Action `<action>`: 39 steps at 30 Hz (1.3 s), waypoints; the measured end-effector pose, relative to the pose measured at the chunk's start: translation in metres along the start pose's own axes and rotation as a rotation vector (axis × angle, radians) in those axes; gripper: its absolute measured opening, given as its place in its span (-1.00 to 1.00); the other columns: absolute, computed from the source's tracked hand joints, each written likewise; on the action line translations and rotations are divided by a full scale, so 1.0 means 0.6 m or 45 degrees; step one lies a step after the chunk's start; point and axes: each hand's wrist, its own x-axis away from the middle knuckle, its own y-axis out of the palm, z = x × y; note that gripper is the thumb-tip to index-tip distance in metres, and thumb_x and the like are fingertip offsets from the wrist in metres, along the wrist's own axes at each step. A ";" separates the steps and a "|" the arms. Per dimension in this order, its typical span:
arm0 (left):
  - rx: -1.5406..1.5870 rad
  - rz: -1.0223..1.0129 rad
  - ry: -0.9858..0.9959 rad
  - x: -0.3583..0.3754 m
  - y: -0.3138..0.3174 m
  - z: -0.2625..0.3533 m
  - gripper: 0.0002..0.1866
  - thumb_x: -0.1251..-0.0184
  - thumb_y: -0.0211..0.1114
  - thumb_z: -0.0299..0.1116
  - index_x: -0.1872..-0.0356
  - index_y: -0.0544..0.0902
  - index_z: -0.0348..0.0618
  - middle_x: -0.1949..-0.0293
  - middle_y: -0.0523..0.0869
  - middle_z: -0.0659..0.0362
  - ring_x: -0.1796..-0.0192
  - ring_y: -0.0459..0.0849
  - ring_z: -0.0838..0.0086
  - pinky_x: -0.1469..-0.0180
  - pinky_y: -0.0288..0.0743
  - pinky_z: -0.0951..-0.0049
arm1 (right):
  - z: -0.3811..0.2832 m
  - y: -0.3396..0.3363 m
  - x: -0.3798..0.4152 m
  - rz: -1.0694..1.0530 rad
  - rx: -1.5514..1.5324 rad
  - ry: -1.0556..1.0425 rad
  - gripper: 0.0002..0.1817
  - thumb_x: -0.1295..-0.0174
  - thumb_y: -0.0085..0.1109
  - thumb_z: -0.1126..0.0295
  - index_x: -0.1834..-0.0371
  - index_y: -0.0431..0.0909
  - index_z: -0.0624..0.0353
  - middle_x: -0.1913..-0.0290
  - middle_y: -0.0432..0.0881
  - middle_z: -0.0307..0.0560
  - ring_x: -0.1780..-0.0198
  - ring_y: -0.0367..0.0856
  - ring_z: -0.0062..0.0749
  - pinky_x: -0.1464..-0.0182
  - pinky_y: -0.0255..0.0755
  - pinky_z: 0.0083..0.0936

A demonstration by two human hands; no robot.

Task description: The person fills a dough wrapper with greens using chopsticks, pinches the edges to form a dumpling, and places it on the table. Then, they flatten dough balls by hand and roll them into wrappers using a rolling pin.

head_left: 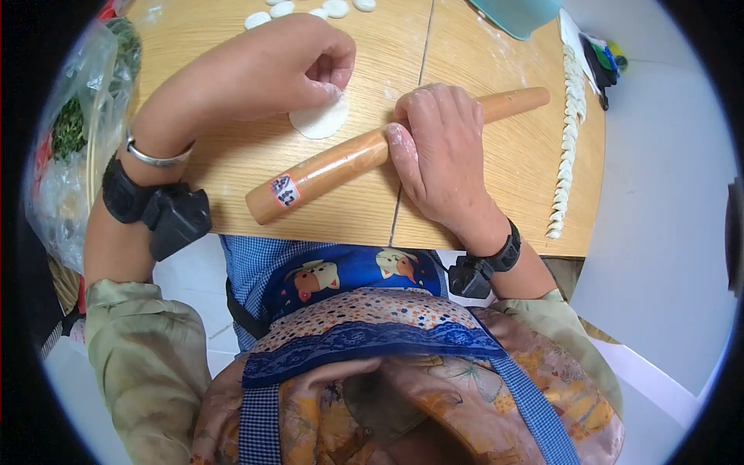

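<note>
A wooden rolling pin [333, 177] lies at a slant across the table, its left end near the front and a small printed label on it. My right hand [439, 147] is wrapped round the pin right of its middle, flour on the thumb and knuckles. Beyond the pin's left half is a flat round dough wrapper [322, 118] on the wood. My left hand [302, 66] reaches over it with curled fingers, thumb and fingertips pinching its far edge. The exact fingertip contact is partly hidden.
Several small dough discs [335, 8] lie at the table's far side. A long line of white, pleated dough pieces [568, 143] runs along the right edge. A light blue-green container [519, 14] stands at the back, and plastic bags with green leaves [71, 128] are at left.
</note>
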 end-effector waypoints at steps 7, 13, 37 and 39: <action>0.143 0.027 0.084 0.005 0.008 0.005 -0.89 -0.16 0.32 -0.52 0.33 0.57 -0.25 0.51 0.52 0.30 0.40 0.47 0.65 0.33 0.38 0.56 | 0.000 0.002 -0.005 0.009 -0.004 0.011 -0.80 -0.22 0.19 0.27 0.24 0.48 0.14 0.27 0.45 -0.02 0.16 0.41 -0.10 0.04 0.23 -0.15; 0.292 -0.122 -0.113 0.002 0.000 0.008 -0.87 -0.16 0.33 -0.53 0.29 0.58 -0.27 0.49 0.51 0.31 0.38 0.46 0.67 0.32 0.38 0.58 | 0.000 0.002 -0.007 -0.008 -0.023 0.015 -0.81 -0.21 0.19 0.27 0.27 0.48 0.14 0.29 0.45 -0.03 0.18 0.41 -0.10 0.06 0.22 -0.16; 0.006 0.142 -0.058 0.001 0.012 0.001 -0.88 -0.17 0.31 -0.52 0.31 0.58 -0.31 0.54 0.55 0.17 0.46 0.50 0.52 0.36 0.41 0.43 | 0.016 0.019 -0.069 -0.057 0.091 -0.041 -0.79 -0.23 0.17 0.24 0.25 0.50 0.15 0.27 0.54 -0.01 0.15 0.50 -0.05 0.10 0.31 -0.09; -0.020 0.135 -0.090 0.001 0.012 0.004 -0.89 -0.16 0.32 -0.52 0.33 0.57 -0.30 0.55 0.55 0.16 0.46 0.50 0.52 0.36 0.41 0.43 | 0.003 -0.002 -0.039 -0.146 0.067 0.012 -0.74 -0.23 0.20 0.21 0.19 0.48 0.16 0.22 0.51 0.00 0.11 0.45 -0.05 0.04 0.27 -0.10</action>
